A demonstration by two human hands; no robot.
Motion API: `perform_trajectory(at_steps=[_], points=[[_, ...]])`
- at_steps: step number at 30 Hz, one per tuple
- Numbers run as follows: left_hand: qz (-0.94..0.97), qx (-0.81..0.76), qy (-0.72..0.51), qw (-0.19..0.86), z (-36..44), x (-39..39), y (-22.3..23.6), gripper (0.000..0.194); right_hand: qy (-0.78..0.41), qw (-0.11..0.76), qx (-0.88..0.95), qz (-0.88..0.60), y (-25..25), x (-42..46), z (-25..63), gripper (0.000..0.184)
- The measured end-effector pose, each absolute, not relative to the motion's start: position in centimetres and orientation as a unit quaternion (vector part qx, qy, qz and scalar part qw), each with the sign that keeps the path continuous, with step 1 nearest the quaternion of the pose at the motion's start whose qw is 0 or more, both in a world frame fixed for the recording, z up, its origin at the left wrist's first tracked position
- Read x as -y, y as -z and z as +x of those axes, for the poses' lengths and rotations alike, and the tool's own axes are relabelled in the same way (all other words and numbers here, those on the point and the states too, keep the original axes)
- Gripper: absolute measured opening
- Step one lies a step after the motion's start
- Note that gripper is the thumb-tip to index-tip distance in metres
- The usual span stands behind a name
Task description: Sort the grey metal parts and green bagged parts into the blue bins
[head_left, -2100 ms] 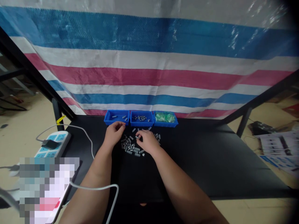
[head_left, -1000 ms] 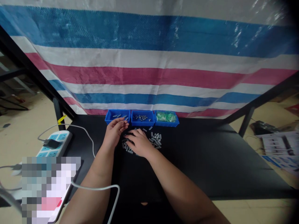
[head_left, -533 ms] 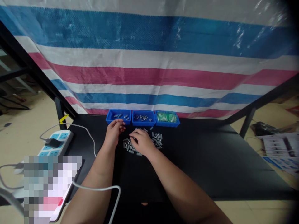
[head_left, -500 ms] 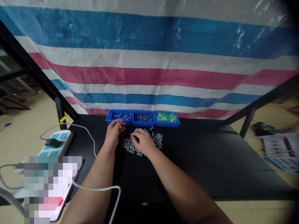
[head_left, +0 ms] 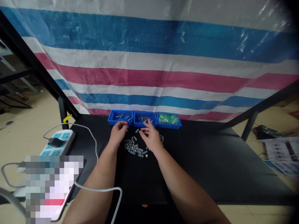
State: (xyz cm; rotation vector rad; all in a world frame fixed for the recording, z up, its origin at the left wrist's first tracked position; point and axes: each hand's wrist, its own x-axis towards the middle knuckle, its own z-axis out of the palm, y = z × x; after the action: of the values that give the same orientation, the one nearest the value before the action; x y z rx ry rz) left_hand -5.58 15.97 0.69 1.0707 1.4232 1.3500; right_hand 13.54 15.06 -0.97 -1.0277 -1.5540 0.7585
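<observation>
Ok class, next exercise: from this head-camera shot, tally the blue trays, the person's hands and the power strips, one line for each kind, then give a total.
Blue plastic trays: 3
Hands (left hand, right hand): 2
Power strips: 1
Total: 6
</observation>
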Motion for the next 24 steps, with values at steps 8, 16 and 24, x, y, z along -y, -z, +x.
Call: perform_trajectory(at_steps=[8,16,24], points=[[0.497,-0.595,-0.501,0.384,-5.7,-16.2,0.7,0.061,-0.117,0.406,0.722,-0.548,-0.4,-14.1,15.1,0.066],[0.497,-0.593,-0.497,0.393,-5.7,-16.3,0.9,0.052,-0.073,0.371,0.7,-0.606,0.4,-15.8,17.0,0.05],[0.5,-0.591,-0.503,0.386,-5.7,-15.9,0.2,0.047,-0.088,0.358,0.736,-0.568,-0.5,-14.7,16.6,0.024]])
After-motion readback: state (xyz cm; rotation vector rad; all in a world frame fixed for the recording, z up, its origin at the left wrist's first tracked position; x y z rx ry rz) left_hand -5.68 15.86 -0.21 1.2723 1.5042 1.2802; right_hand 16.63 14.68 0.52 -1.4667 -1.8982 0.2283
